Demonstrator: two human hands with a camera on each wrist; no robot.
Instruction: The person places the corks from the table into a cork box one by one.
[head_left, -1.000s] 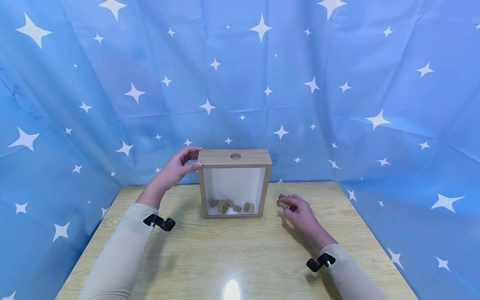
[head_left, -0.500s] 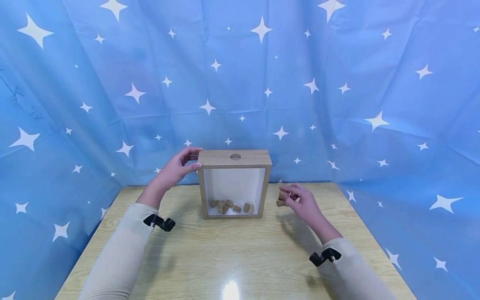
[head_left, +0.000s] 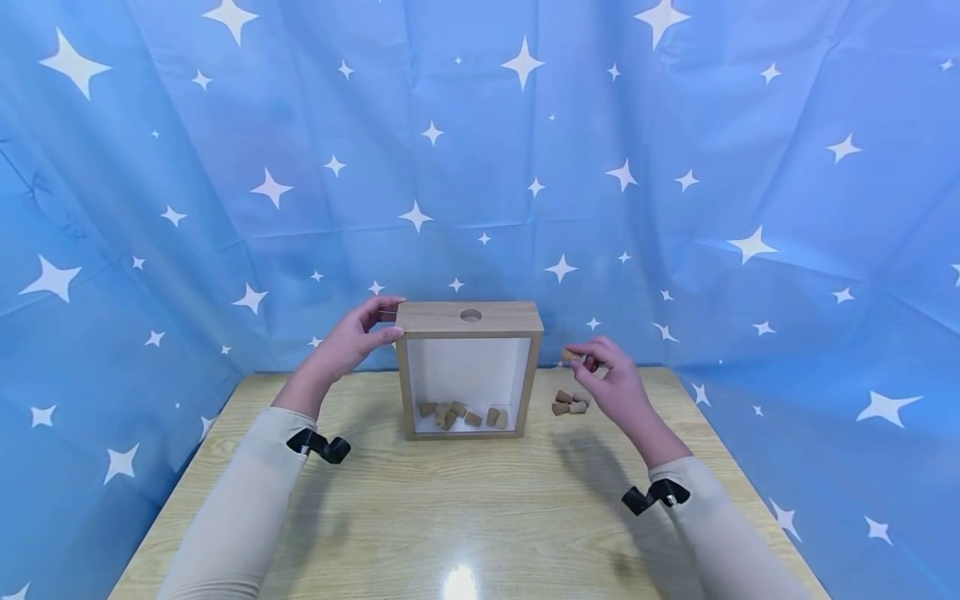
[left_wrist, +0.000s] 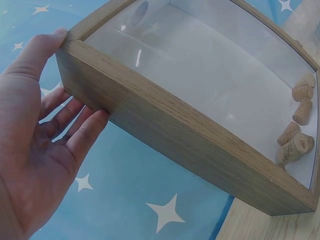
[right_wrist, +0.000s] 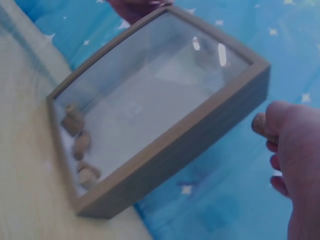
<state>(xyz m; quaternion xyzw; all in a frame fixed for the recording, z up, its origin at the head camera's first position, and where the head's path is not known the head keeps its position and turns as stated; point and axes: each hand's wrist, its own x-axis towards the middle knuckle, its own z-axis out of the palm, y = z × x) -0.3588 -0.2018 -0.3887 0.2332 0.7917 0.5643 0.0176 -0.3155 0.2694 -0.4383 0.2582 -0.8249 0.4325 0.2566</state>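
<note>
A wooden shadow box (head_left: 431,315) with a clear front and a round hole in its top stands upright on the table. Several corks (head_left: 473,417) lie along its bottom inside. My left hand (head_left: 347,340) grips the upper left corner of the frame, thumb at the front edge and fingers (left_wrist: 89,131) on the side and behind. To the right of the box, my right hand (head_left: 617,385) is raised and pinches a cork (head_left: 570,356) between thumb and fingers; in the right wrist view that cork (right_wrist: 259,125) pokes out past the thumb, beside the frame.
Several loose corks (head_left: 562,408) lie in a small cluster on the table right of the box, below the right hand. The wood-grain table (head_left: 450,508) ends at a blue star-print curtain (head_left: 480,167) behind and on both sides.
My right hand has lifted a cork up from the cluster on the table, uncovering the other corks. My left hand and the box have stayed in place.
</note>
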